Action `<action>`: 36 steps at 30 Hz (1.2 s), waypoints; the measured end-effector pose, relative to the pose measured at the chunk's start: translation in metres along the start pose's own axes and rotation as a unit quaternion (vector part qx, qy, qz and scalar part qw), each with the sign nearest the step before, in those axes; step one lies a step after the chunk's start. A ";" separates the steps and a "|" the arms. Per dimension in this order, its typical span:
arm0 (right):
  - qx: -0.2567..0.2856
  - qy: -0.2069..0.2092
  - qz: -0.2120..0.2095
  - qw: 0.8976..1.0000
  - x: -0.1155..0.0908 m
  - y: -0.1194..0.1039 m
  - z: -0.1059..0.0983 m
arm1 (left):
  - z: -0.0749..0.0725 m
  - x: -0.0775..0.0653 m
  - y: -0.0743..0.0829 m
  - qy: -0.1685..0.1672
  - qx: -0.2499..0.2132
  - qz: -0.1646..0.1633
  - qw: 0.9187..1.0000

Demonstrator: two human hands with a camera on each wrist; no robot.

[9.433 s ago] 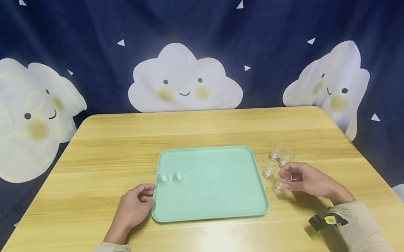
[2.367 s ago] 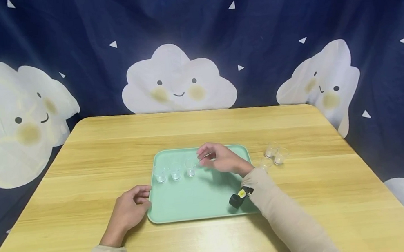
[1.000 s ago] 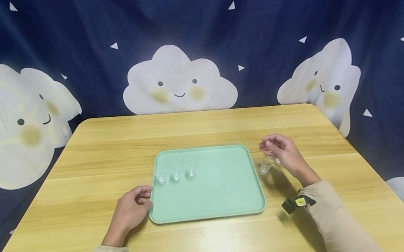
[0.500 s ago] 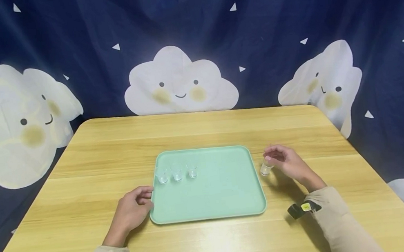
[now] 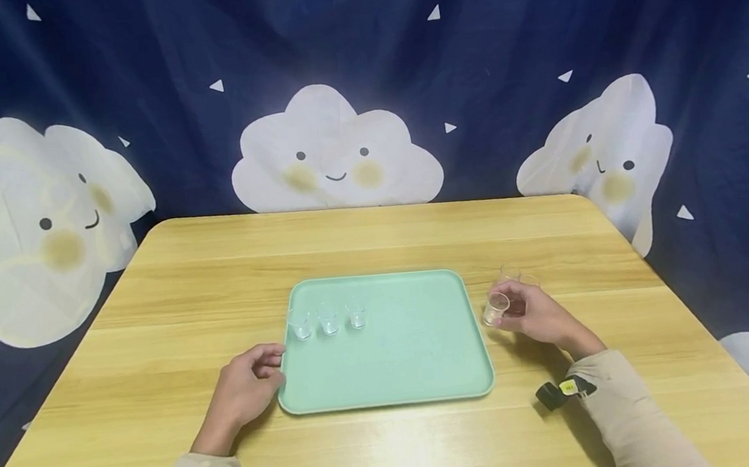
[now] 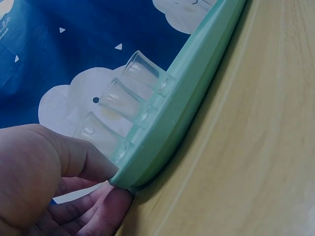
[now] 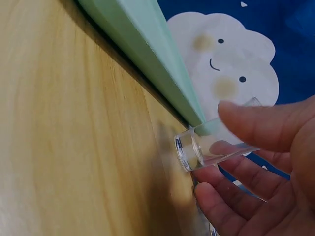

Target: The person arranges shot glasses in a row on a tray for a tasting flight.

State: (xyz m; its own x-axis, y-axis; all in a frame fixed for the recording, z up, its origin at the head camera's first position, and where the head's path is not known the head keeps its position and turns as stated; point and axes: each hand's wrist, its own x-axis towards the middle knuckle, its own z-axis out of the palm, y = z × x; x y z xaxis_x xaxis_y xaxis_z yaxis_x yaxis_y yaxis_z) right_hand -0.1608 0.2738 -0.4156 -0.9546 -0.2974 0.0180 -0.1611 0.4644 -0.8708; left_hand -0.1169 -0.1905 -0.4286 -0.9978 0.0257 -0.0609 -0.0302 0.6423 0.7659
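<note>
A mint-green tray (image 5: 416, 366) lies in the middle of the table. Three small clear shot glasses stand upright in a row at its left: the left glass (image 5: 302, 332), the middle glass (image 5: 330, 328) and the right glass (image 5: 358, 322). My left hand (image 5: 245, 388) pinches the tray's left rim, with the thumb (image 6: 88, 160) above and fingers below in the left wrist view. Just right of the tray, my right hand (image 5: 539, 315) holds another shot glass (image 5: 494, 311) between thumb and fingers. In the right wrist view that shot glass (image 7: 204, 147) has its base toward the tabletop.
Behind my right hand stand more clear shot glasses (image 5: 510, 272), partly hidden by the fingers. The wooden table (image 5: 375, 241) reaches back to a dark blue curtain (image 5: 382, 42) with smiling clouds.
The third glass was set into the tray's row and released. My right hand then returned right of the tray, came down toward the near glass and took hold of it. The left hand stays at the rim.
</note>
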 end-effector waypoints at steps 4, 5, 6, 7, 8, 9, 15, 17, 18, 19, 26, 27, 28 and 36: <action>-0.022 0.006 0.006 1.000 0.000 -0.002 0.000 | 0.000 0.000 0.000 0.000 0.000 0.000 1.000; -0.028 0.005 0.007 1.000 0.001 -0.003 0.000 | 0.000 0.000 0.000 0.000 0.000 0.000 1.000; -0.033 0.006 0.010 0.999 0.001 -0.004 0.000 | 0.000 0.000 0.000 0.001 0.000 0.000 1.000; -0.036 0.006 0.013 0.999 0.001 -0.004 0.000 | 0.000 0.000 0.000 0.001 0.000 0.000 1.000; -0.039 0.007 0.016 0.999 0.001 -0.005 0.000 | 0.000 0.000 0.000 0.001 0.001 0.001 1.000; -0.041 0.007 0.019 0.999 0.001 -0.005 0.000 | 0.000 0.000 0.000 0.001 0.001 0.001 1.000; -0.049 0.011 0.030 0.998 0.003 -0.009 -0.002 | 0.000 0.000 0.000 -0.001 0.002 0.002 1.000; -0.052 0.016 0.032 0.998 0.004 -0.011 -0.002 | 0.000 0.000 0.000 -0.001 0.002 0.002 1.000; -0.054 0.018 0.033 0.998 0.004 -0.012 -0.002 | 0.000 0.000 0.000 -0.001 0.002 0.002 1.000; -0.053 0.021 0.034 0.998 0.005 -0.013 -0.002 | 0.000 0.000 0.000 -0.002 0.001 0.002 1.000; -0.047 0.030 0.033 0.998 0.009 -0.021 -0.002 | -0.001 0.000 0.000 -0.001 0.003 0.002 1.000; -0.046 0.031 0.034 0.998 0.010 -0.022 -0.002 | -0.001 0.000 0.000 -0.001 0.003 0.003 1.000; -0.045 0.032 0.033 0.998 0.011 -0.023 -0.001 | 0.000 0.000 0.000 -0.001 0.003 0.003 1.000; -0.019 0.037 0.020 0.999 0.019 -0.031 0.005 | 0.000 0.000 -0.001 0.000 0.004 0.003 1.000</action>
State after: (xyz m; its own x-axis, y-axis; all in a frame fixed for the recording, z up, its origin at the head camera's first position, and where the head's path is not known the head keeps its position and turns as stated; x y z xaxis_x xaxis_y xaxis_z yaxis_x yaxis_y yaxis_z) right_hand -0.1724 0.2499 -0.3907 -0.9761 -0.2162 0.0210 -0.1304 0.5062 -0.8525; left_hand -0.1172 -0.1907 -0.4292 -0.9979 0.0299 -0.0569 -0.0240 0.6482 0.7611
